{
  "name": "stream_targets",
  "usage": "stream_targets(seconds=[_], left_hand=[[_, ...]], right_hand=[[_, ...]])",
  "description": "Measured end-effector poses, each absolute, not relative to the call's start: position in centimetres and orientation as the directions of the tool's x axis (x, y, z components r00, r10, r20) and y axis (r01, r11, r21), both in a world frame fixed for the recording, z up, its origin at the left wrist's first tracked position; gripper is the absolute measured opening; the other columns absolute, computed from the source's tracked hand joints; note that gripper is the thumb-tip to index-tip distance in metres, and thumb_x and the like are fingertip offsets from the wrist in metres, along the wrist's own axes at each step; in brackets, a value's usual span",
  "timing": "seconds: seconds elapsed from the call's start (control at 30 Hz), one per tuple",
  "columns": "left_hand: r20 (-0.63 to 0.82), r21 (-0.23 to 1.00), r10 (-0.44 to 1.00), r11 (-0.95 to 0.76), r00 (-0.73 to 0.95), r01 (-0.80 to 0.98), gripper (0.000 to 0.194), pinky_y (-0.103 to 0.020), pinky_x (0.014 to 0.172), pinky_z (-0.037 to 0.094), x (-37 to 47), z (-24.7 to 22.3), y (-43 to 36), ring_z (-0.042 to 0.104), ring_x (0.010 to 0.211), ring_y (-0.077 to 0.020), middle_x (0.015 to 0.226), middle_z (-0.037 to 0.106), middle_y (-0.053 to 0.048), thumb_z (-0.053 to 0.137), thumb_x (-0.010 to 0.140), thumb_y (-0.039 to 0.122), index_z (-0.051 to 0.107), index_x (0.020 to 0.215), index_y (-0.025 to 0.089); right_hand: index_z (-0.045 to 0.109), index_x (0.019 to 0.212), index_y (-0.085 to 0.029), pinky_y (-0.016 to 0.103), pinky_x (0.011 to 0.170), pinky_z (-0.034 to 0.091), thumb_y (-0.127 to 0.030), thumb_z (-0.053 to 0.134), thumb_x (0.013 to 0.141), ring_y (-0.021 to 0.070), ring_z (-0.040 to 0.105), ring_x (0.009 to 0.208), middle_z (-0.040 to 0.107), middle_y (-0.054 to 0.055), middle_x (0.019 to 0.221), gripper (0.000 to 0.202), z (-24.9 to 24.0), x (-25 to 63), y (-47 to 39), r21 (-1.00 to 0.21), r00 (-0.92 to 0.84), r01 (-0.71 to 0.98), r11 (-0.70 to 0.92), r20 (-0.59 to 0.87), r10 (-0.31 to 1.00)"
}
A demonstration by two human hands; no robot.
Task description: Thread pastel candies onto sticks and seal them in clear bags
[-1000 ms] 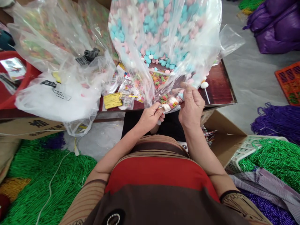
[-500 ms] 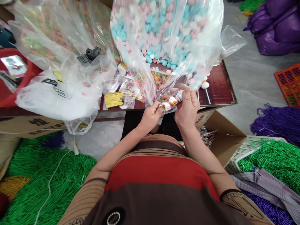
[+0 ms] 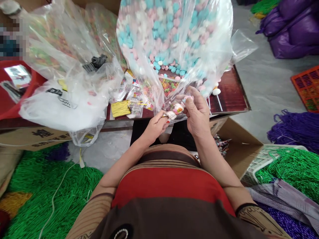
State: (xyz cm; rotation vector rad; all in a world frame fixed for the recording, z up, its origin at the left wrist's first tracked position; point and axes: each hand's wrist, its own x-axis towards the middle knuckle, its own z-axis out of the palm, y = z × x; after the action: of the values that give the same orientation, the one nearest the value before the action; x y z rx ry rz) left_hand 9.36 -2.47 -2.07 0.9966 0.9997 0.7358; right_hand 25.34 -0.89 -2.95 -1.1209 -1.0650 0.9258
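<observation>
A short row of white and colored candies (image 3: 178,108) is held between both hands at the table's front edge. My left hand (image 3: 156,127) pinches its near left end. My right hand (image 3: 198,111) has its fingers closed round the upper right end, beside a pink piece. Just behind, a big clear bag (image 3: 169,30) of blue, pink and white candies lies open toward me. Ring-shaped candies (image 3: 169,85) show at its mouth. Yellow ties (image 3: 120,108) lie left of my left hand, next to small printed packets (image 3: 136,96).
A white plastic bag (image 3: 62,103) and a red basin (image 3: 37,79) are on the left. White sticks with candy (image 3: 216,92) lie at the right of the dark red table (image 3: 236,89). An open cardboard box (image 3: 241,149) stands below right.
Both hands have shifted slightly, the left one down and left. The right fingers have curled lower round the end of the candy row, and more of the candies now shows.
</observation>
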Motion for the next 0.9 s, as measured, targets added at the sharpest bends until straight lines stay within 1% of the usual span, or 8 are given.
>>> stream_targets(seconds=[0.07, 0.17, 0.23, 0.4, 0.47, 0.57, 0.7, 0.9], left_hand=[[-0.291, 0.931, 0.85, 0.356, 0.44, -0.074, 0.021, -0.02, 0.045, 0.02, 9.4, -2.4, -2.6, 0.031, 0.049, -0.0051, 0.063, 0.037, 0.009, 0.057, 0.091, 0.042, 0.05, 0.091, 0.021], [-0.266, 0.957, 0.808, 0.285, 0.525, 0.046, 0.039, -0.02, 0.048, 0.031, 9.1, -2.1, -2.6, 0.042, 0.049, -0.005, 0.067, 0.052, 0.008, 0.065, 0.088, 0.051, 0.052, 0.107, 0.02], [-0.261, 0.964, 0.792, 0.247, 0.552, 0.101, 0.047, -0.021, 0.05, 0.036, 8.9, -1.9, -2.5, 0.047, 0.049, -0.0052, 0.069, 0.058, 0.007, 0.068, 0.085, 0.056, 0.053, 0.111, 0.019], [-0.214, 0.971, 0.801, 0.235, 0.559, 0.034, 0.055, -0.022, 0.058, 0.042, 8.9, -1.9, -2.5, 0.052, 0.054, -0.0064, 0.068, 0.061, 0.006, 0.07, 0.082, 0.064, 0.056, 0.107, 0.017], [-0.21, 0.97, 0.804, 0.244, 0.556, 0.013, 0.057, -0.023, 0.06, 0.044, 9.0, -2.1, -2.6, 0.054, 0.056, -0.0071, 0.068, 0.061, 0.005, 0.071, 0.08, 0.066, 0.057, 0.106, 0.017], [-0.189, 0.97, 0.797, 0.243, 0.573, -0.017, 0.059, -0.024, 0.063, 0.046, 9.2, -2.2, -2.7, 0.056, 0.06, -0.0083, 0.069, 0.063, 0.004, 0.072, 0.079, 0.068, 0.058, 0.106, 0.018], [-0.167, 0.974, 0.8, 0.224, 0.576, -0.03, 0.055, -0.024, 0.067, 0.047, 9.5, -2.0, -2.8, 0.057, 0.066, -0.0096, 0.072, 0.064, 0.002, 0.072, 0.079, 0.068, 0.059, 0.097, 0.018], [-0.159, 0.982, 0.826, 0.187, 0.541, 0.003, 0.052, -0.025, 0.072, 0.046, 9.4, -1.9, -2.8, 0.058, 0.069, -0.0106, 0.073, 0.067, 0.001, 0.071, 0.08, 0.065, 0.062, 0.096, 0.016]], right_hand=[[0.061, 0.131, -0.035, 0.04, 0.082, 0.065, -0.063, 0.067, 0.089, 0.0205, 0.077, 0.096, 0.078, 0.004, 0.118, 0.05, -2.5, 25.4, -1.1, -0.973, 0.242, -0.085, 0.217, 0.191, 0.951], [0.063, 0.125, -0.033, 0.038, 0.08, 0.066, -0.06, 0.072, 0.087, 0.0189, 0.077, 0.09, 0.079, 0.003, 0.112, 0.048, -2.1, 25.3, -1.4, -0.958, 0.205, -0.131, 0.254, 0.224, 0.953], [0.065, 0.121, -0.031, 0.038, 0.081, 0.066, -0.058, 0.074, 0.086, 0.0191, 0.076, 0.092, 0.08, 0.002, 0.11, 0.045, -2.1, 25.1, -1.7, -0.958, 0.178, -0.118, 0.259, 0.237, 0.955], [0.065, 0.125, -0.034, 0.041, 0.091, 0.065, -0.055, 0.071, 0.089, 0.0209, 0.074, 0.108, 0.076, 0.003, 0.118, 0.042, -1.9, 24.9, -2.4, -0.947, 0.283, -0.042, 0.318, 0.294, 0.913], [0.065, 0.123, -0.035, 0.039, 0.092, 0.064, -0.053, 0.073, 0.089, 0.0197, 0.075, 0.105, 0.077, 0.002, 0.113, 0.04, -1.8, 25.0, -2.6, -0.936, 0.323, -0.039, 0.35, 0.32, 0.891], [0.068, 0.113, -0.032, 0.036, 0.09, 0.065, -0.052, 0.076, 0.086, 0.018, 0.076, 0.098, 0.078, 0.0, 0.105, 0.034, -1.5, 25.1, -2.8, -0.927, 0.353, -0.028, 0.375, 0.342, 0.871], [0.072, 0.102, -0.03, 0.031, 0.084, 0.065, -0.046, 0.078, 0.086, 0.0157, 0.076, 0.092, 0.079, -0.001, 0.101, 0.024, -1.1, 25.0, -3.1, -0.926, 0.351, 0.001, 0.377, 0.353, 0.867], [0.071, 0.104, -0.029, 0.028, 0.073, 0.064, -0.048, 0.076, 0.087, 0.0137, 0.073, 0.08, 0.077, -0.001, 0.094, 0.027, -1.3, 25.1, -3.1, -0.943, 0.305, 0.047, 0.328, 0.327, 0.895]])
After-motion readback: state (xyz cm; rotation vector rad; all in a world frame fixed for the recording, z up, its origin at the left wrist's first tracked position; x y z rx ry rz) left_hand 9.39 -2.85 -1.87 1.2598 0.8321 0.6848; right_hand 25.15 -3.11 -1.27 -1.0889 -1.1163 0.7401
